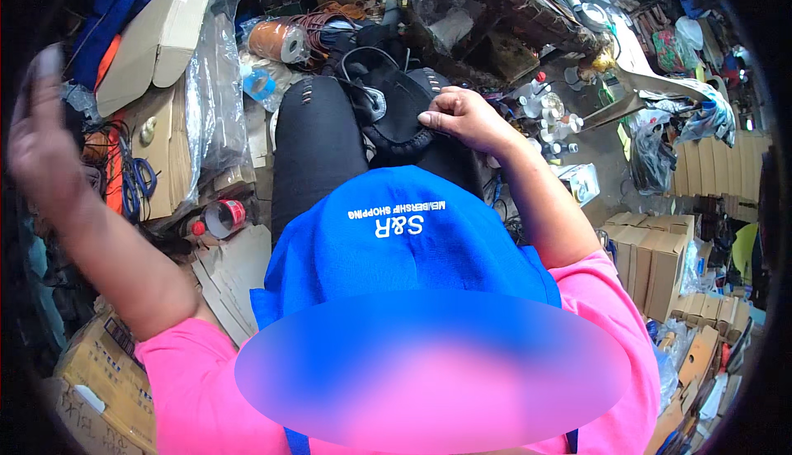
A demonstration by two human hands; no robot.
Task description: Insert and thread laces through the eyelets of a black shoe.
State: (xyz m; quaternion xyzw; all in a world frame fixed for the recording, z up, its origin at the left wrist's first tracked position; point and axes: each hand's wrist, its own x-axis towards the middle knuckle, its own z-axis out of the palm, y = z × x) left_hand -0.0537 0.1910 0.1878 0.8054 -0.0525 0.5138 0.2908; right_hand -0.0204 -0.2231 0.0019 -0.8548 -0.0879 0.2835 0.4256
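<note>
A pink shirt [190, 389] and blue apron [396, 249] fill six o'clock; at twelve, a black fabric piece [400, 117] lies on the dark-trousered lap [318, 141], pinched by the right hand [469, 121]. Cluttered workshop surrounds them: cardboard boxes [656, 261] at three, bottles [544, 107] at two. A blurred oval hides the chest, and the left hand [41, 137], toward ten, is too smeared to tell its grip.

The head-worn fisheye looks down from close above the blue apron [330, 257].

An orange spool [270, 41], scissors [152, 176] and bottles [550, 108] suggest a workshop.
</note>
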